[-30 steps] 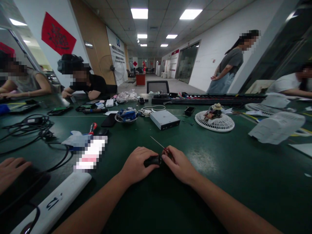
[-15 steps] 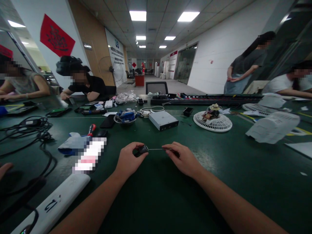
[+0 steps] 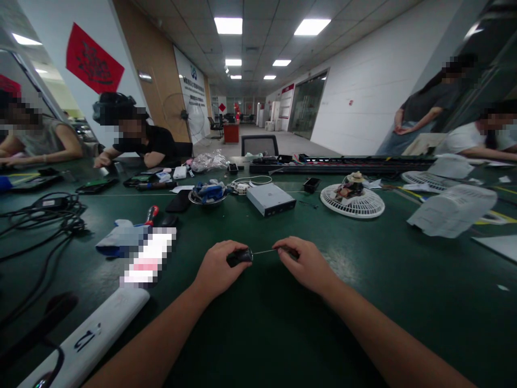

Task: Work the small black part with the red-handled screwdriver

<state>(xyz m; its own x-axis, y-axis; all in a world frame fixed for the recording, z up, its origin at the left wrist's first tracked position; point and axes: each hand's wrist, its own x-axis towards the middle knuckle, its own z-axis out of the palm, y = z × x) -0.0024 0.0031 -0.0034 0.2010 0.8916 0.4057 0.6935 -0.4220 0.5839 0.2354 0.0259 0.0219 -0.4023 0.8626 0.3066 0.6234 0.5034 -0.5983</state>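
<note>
**A:** Anything in the hands right now?

**B:** Yep, both busy. Curling the left hand closed around a small black cylinder, rounded and matte-looking, fingers wrapped snugly. Pinching a thin metal rod with the right hand, fingers nearly shut on the far end. Running straight from the cylinder into that pinch, the rod's end disappearing behind the fingers, so no telling the exact grip.

**A:** Sitting where?

**B:** Holding everything low over a dark green table, smooth and a bit shiny, with a scuffed pale patch just beside the right hand. Can't tell if the hands are touching it.

**A:** What's lying around?

**B:** Lying up ahead: a red-handled screwdriver, a crumpled blue-and-white cloth, a steel bowl heaped with blue bits, a flat silver metal box, and a round, slotted white plastic fan guard. Stretching past the left forearm, a long white bar with dark lettering. Snaking across the far left, tangled black cables. Leaning on the table farther up, a person in black.
</note>
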